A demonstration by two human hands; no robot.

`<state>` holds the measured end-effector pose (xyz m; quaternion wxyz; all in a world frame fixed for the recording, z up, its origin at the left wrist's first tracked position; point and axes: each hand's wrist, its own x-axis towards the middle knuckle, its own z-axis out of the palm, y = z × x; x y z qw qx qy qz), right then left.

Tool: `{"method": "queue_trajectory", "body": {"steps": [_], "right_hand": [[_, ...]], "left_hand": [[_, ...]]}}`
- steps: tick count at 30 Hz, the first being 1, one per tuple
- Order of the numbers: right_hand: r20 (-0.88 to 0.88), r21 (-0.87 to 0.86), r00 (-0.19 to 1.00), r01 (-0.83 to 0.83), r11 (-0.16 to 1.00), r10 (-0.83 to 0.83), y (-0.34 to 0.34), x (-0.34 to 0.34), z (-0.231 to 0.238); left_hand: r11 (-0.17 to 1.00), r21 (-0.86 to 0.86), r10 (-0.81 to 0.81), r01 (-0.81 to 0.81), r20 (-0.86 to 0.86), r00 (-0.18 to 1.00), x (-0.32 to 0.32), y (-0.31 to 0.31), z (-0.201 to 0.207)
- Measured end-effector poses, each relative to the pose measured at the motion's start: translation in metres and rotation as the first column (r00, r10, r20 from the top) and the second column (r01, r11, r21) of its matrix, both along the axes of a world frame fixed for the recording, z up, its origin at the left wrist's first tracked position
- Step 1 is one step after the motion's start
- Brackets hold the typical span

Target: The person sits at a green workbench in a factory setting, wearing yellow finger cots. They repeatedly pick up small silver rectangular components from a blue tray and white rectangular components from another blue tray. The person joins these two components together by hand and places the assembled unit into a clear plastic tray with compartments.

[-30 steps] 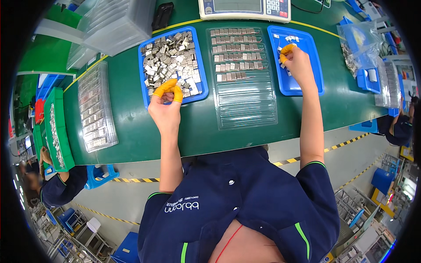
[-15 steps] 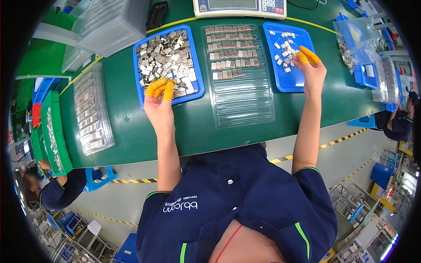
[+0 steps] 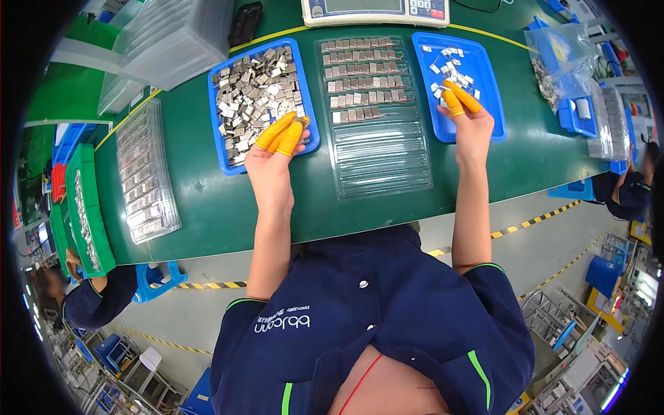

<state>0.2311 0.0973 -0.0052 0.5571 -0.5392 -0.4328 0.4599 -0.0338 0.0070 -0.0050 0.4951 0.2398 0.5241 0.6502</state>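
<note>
My left hand [image 3: 275, 149], in yellow finger cots, is pinched on a small grey metal shell [image 3: 301, 120] above the right front part of a blue tray [image 3: 213, 117]. That tray is heaped with such shells. Over the left side of a second blue tray [image 3: 492, 114], my right hand [image 3: 470, 121] pinches a small white connector [image 3: 440, 86], partly hidden by its fingertips. Small white connectors [image 3: 453, 72] lie loose in this tray. Between both trays is a clear ribbed plastic tray [image 3: 380, 162], its far rows filled with grey shells with thin wires.
A scale [image 3: 377, 12] stands at the back. Another clear tray [image 3: 149, 173] of parts lies left, beside green bins [image 3: 93, 207] and a co-worker's arm [image 3: 97, 283]. Clear plastic trays [image 3: 180, 41] are stacked at the far left. A plastic bag [image 3: 564, 59] lies right.
My left hand has moved right and lifted off the heap with a shell in its fingers. My right hand has shifted left, a white connector still at its fingertips.
</note>
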Motion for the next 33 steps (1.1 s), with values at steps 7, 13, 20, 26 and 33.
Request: {"method": "queue_trajectory", "body": {"steps": [7, 13, 20, 26, 33], "right_hand": [[-0.195, -0.067, 0.922, -0.353, 0.933, 0.335, -0.043, -0.073, 0.006], [-0.162, -0.037, 0.885, -0.448, 0.893, 0.437, -0.055, -0.097, 0.006], [-0.175, -0.129, 0.856, -0.510, 0.851, 0.487, -0.056, -0.093, 0.007], [-0.364, -0.181, 0.720, -0.677, 0.713, 0.591, -0.051, -0.069, 0.003], [-0.404, -0.126, 0.759, -0.599, 0.791, 0.510, -0.067, -0.074, 0.007]], "left_hand": [[1.000, 0.008, -0.004, 0.001, 0.307, 0.952, 0.015, -0.003, -0.007], [0.983, 0.039, -0.181, 0.178, 0.321, 0.930, 0.017, -0.010, -0.010], [0.993, -0.016, -0.118, 0.120, 0.064, 0.991, 0.023, -0.010, 0.001], [0.927, 0.021, -0.375, 0.375, 0.092, 0.922, 0.016, -0.013, 0.002], [0.890, 0.085, -0.429, 0.449, 0.491, 0.758, 0.021, -0.018, -0.004]]}}
